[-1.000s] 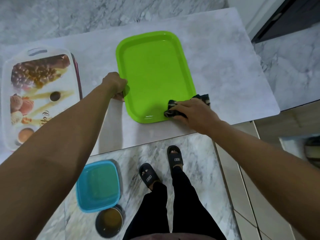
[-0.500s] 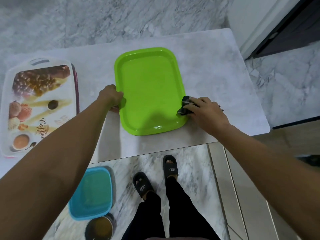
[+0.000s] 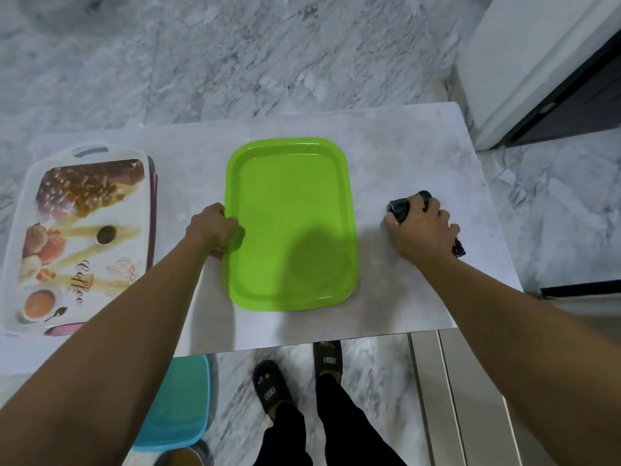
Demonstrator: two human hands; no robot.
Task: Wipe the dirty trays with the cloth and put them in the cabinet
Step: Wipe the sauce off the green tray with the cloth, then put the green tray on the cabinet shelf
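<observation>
Tray, bright green plastic, rectangular with rounded corners (image 3: 289, 227), lies flat on the pale marble-pattern table (image 3: 396, 156), about mid-table. Left hand (image 3: 211, 228) curled tight on the tray's left rim, fingers wrapped over the edge, thumb side probably under it, hard to tell. Right hand (image 3: 421, 230) sits on the table to the right of the green tray, apart from it, not touching its rim. That hand is closed over a dark crumpled cloth (image 3: 401, 207); cloth pokes out past the fingertips on the far side and again by the wrist at the right. Cloth pressed to the table surface, off the tray.

White rectangular plastic tray with printed coffee and ice cream pictures (image 3: 84, 237) lies at the table's left end, well apart from the left hand; a dark red edge shows under it. Below the table edge: teal square plastic container (image 3: 181, 405) on the marbled floor, the person's feet in black slippers (image 3: 270, 386) beside it.
</observation>
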